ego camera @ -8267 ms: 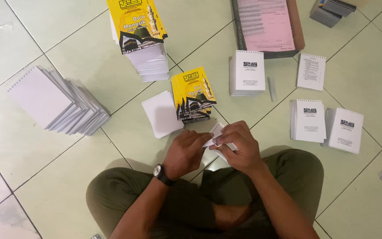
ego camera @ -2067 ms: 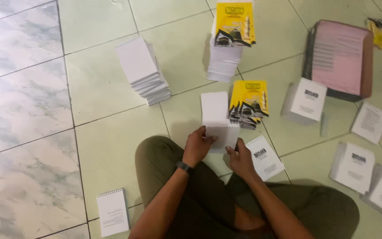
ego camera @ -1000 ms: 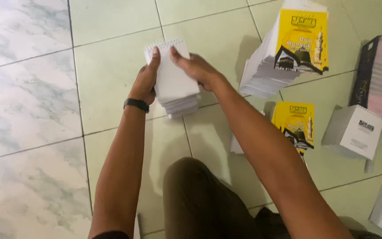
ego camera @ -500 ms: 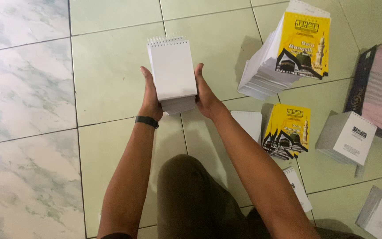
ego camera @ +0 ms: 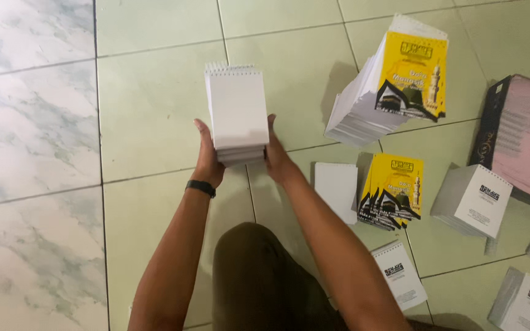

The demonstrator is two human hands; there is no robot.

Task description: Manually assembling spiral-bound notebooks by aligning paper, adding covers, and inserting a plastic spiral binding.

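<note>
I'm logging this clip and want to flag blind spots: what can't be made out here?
Head view only:
- Stack of white spiral pads: its underside and how many pads it holds; the top sheet covers them.
- Left hand and right hand: most fingers hidden behind the stack.
- Pink-topped box: cut off by the right edge.
- Bottom-right booklet: cut off by the lower edge.

A tiled floor point(ego camera: 154, 110) indoors, used as a makeshift booklet-assembly workspace, possibly in a home or small print shop. Pale green and marbled tiles carry stacks of yellow-covered booklets point(ego camera: 394, 86), white printed pads point(ego camera: 476, 202) and a box of pink sheets point(ego camera: 526, 141).
</note>
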